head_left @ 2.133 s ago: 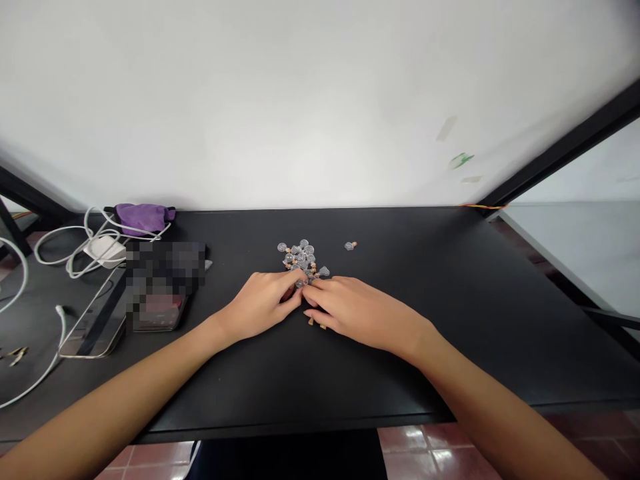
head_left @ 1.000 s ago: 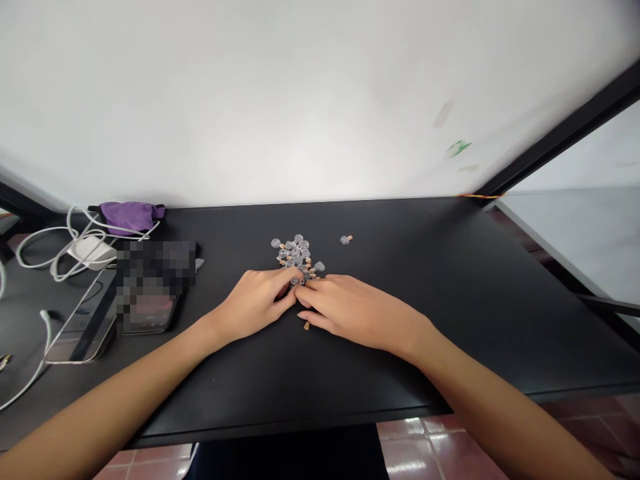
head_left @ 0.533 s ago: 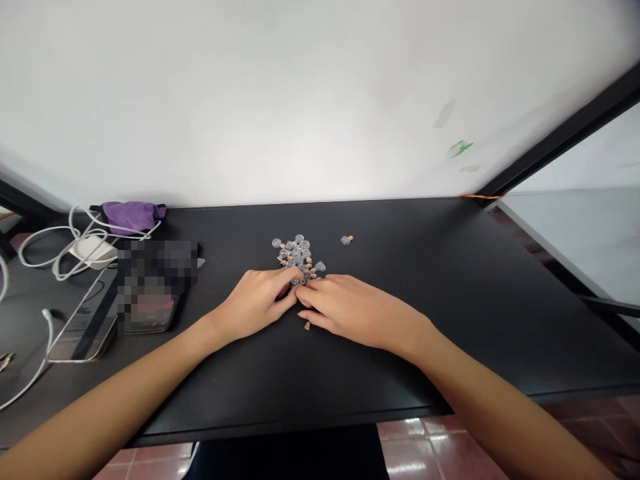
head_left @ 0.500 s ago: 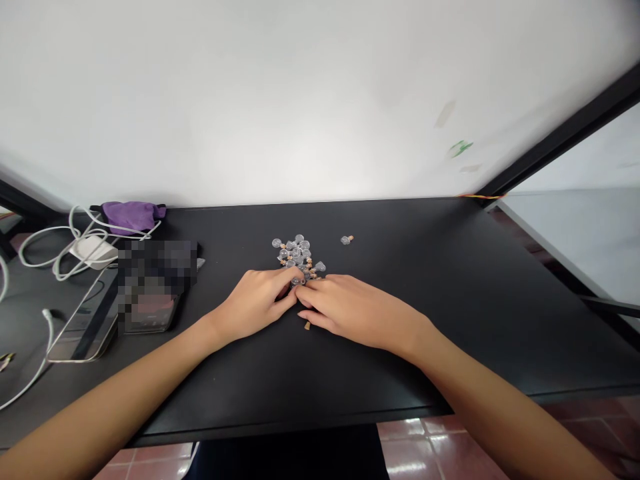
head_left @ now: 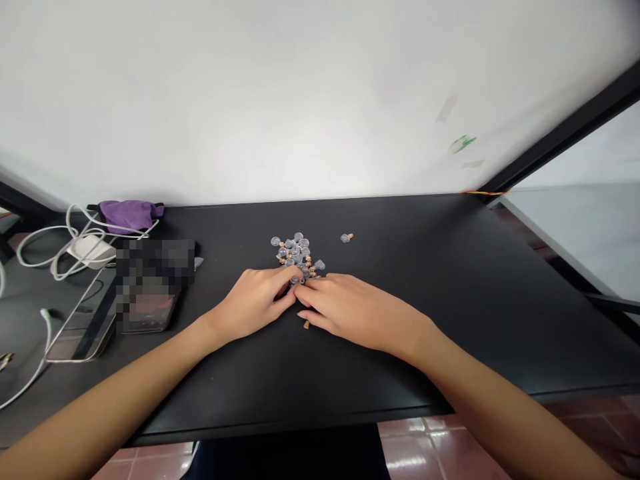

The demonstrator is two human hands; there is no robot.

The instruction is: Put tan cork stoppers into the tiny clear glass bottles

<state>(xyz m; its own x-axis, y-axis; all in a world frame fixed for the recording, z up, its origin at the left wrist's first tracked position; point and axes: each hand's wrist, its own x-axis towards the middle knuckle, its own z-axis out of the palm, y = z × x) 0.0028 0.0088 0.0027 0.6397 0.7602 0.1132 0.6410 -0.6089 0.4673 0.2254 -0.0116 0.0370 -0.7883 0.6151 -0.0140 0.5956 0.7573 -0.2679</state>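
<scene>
A pile of small clear glass bottles [head_left: 295, 248] with cork stoppers lies at the middle of the black table. At the near edge of this pile my left hand [head_left: 255, 301] pinches one small glass bottle [head_left: 296, 281] between thumb and forefinger. My right hand [head_left: 355, 308] meets it there, its fingers curled against the left fingertips; whatever they grip is hidden. Just under the right thumb shows a loose cork [head_left: 307, 325], and I cannot tell whether the thumb touches it. Apart from the pile, another corked bottle [head_left: 346, 237] lies farther back to the right.
On the left of the table [head_left: 500, 293] lie a phone [head_left: 150, 313], a glass-fronted device [head_left: 83, 327], a white charger [head_left: 91, 250] with coiled cable, and a purple cloth item [head_left: 129, 215]. A white wall [head_left: 300, 100] rises behind; a black frame post [head_left: 565, 133] stands right.
The view has shifted very slightly. Both hands keep the same hold and place at the pile, and the bottles lie as before.
</scene>
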